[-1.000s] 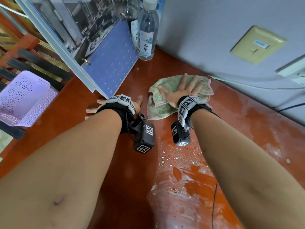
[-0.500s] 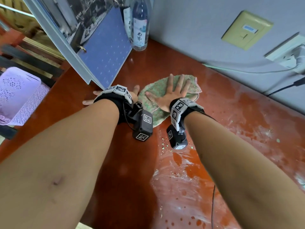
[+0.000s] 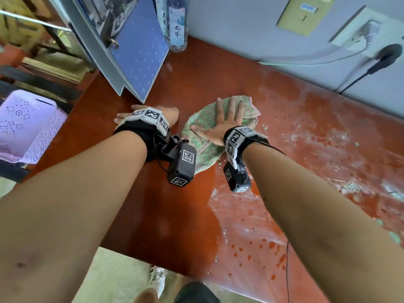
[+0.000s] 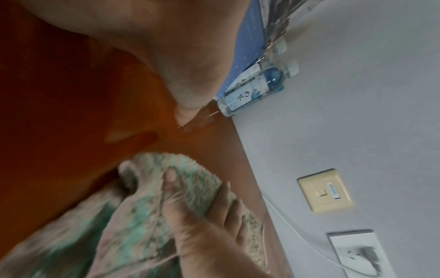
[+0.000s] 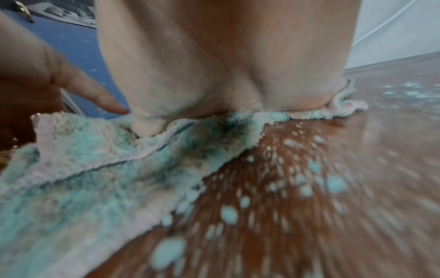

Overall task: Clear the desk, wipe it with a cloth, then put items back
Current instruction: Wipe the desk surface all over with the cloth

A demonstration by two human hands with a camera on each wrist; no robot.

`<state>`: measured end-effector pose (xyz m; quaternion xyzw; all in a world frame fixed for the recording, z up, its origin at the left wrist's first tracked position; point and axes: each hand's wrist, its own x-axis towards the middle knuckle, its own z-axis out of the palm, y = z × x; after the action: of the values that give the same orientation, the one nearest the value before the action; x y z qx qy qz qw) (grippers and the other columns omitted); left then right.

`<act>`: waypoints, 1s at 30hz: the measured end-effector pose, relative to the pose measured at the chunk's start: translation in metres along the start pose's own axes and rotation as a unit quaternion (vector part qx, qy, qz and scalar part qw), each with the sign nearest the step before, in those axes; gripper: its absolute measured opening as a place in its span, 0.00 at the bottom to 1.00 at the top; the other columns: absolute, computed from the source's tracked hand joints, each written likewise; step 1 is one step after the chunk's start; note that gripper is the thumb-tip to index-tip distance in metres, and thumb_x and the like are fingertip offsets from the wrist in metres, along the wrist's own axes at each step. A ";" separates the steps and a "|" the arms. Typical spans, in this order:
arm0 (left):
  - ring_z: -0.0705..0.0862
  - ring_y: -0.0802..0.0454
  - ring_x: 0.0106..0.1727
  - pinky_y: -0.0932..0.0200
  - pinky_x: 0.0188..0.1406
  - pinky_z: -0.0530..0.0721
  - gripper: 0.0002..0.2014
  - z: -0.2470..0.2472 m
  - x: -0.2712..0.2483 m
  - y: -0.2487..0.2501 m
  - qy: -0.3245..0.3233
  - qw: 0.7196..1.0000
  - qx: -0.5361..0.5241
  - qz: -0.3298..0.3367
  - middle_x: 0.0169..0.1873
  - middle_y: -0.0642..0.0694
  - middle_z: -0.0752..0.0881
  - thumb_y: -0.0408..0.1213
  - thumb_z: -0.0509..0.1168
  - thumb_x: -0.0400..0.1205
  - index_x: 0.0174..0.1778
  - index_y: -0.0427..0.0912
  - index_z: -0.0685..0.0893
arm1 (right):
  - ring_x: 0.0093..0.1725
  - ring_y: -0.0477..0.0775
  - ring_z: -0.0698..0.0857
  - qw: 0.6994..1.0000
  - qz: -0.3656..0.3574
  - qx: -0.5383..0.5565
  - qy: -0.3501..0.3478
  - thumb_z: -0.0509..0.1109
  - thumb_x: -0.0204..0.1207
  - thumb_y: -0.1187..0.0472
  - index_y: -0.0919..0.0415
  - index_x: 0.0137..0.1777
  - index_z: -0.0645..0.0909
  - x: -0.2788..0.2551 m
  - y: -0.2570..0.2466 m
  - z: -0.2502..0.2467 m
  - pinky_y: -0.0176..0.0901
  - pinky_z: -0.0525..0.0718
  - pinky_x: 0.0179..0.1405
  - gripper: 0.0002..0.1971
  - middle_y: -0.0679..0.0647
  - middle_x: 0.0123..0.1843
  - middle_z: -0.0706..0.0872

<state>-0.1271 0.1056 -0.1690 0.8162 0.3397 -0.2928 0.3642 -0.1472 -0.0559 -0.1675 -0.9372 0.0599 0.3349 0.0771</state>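
Observation:
A green and pink cloth (image 3: pixel 203 125) (image 4: pixel 133 222) (image 5: pixel 100 169) lies on the reddish-brown desk (image 3: pixel 170 215). My right hand (image 3: pixel 225 121) (image 4: pixel 202 216) presses flat on the cloth with fingers spread toward the wall. Just left of the cloth, my left hand (image 3: pixel 150 115) rests flat on the bare desk, fingers straight and holding nothing. Pale smears and small green specks (image 5: pixel 228 214) cover the desk to the right of the cloth and toward me.
A blue board (image 3: pixel 140 51) leans at the back left, with clear water bottles (image 3: pixel 177 22) (image 4: pixel 252 90) beside it against the grey wall. A wall plate (image 3: pixel 303 14), a socket with a black plug (image 3: pixel 389 55) and a white cable run along the wall. A lilac basket (image 3: pixel 24 125) sits off the desk's left.
My right hand has slid the cloth toward me and a little rightward, away from the bottles. The left hand stays flat on the desk beside it.

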 end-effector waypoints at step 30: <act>0.38 0.23 0.80 0.21 0.72 0.49 0.51 0.015 -0.035 -0.099 0.082 0.843 0.474 0.240 0.81 0.36 0.32 0.75 0.55 0.71 0.80 0.62 0.29 | 0.81 0.55 0.24 0.997 0.042 0.021 0.067 0.41 0.72 0.21 0.39 0.82 0.27 -0.081 -0.001 0.091 0.76 0.27 0.73 0.44 0.47 0.83 0.22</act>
<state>-0.2274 0.1314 -0.1912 0.9663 -0.0189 -0.2541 -0.0376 -0.2650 -0.0333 -0.1853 -0.9523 0.1112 0.2731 0.0786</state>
